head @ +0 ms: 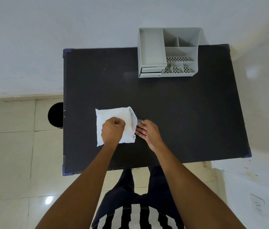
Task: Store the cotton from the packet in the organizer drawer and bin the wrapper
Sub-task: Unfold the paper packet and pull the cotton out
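Head view: left hand (113,130) is curled into a fist on top of the white cotton packet (114,123), pinching the wrapper near its right-centre and pinning it to the black table (180,113). Right hand (147,130) is placed at the packet's right edge, fingers (140,129) extended and touching that edge; a small clear flap of wrapper is seen just above them. Whether anything is actually clamped by the right hand cannot be told.

Packet is lying flat, slightly rotated, its far-right corner lifted and folded up. Cotton is inside the wrapper; none is seen outside it.

Away from the grip, far and to the right, a grey organizer (168,52) is stood at the table's back edge, well apart from the packet. Its drawer (150,72) is located at the front-left bottom and appears pulled out a little. The top compartments are seen bare, some with perforated floors.

Left of the grip, off the table edge, a round black bin (55,115) is seen on the tiled floor (6,154), partly hidden by the tabletop.
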